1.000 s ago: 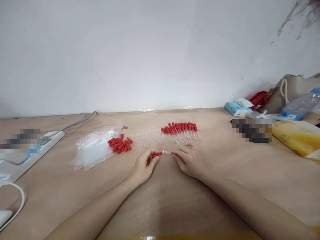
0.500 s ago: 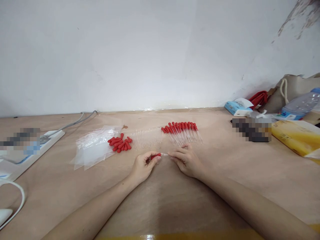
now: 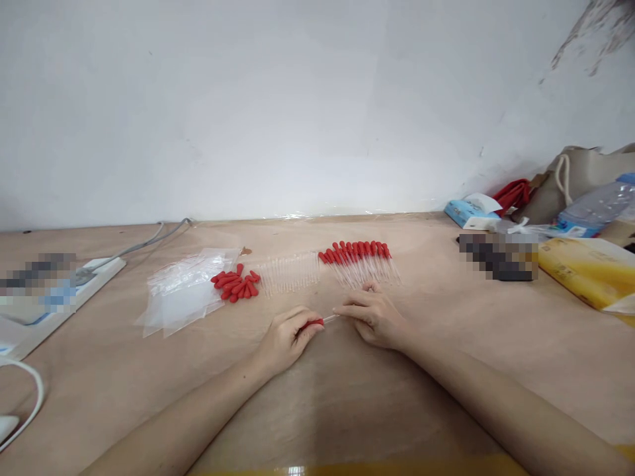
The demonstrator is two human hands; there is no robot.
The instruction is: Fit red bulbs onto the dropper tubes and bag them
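Red bulb (image 3: 315, 322) in L hand (image 3: 290, 336) touches thin clr tube (image 3: 330, 318).

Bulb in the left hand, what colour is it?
The bulb is red; head view shows it best.

The left grip (image 3: 288, 337) and right grip (image 3: 378, 320) are bare, as are both forearms (image 3: 496, 390). A small dark mole (image 3: 245, 377) sits near the left wrist (image 3: 262, 360).

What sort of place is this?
Likely a makeshift workbench against a pale wall: on it lie a row of clear tubes, a pile of red bulbs and a power strip.
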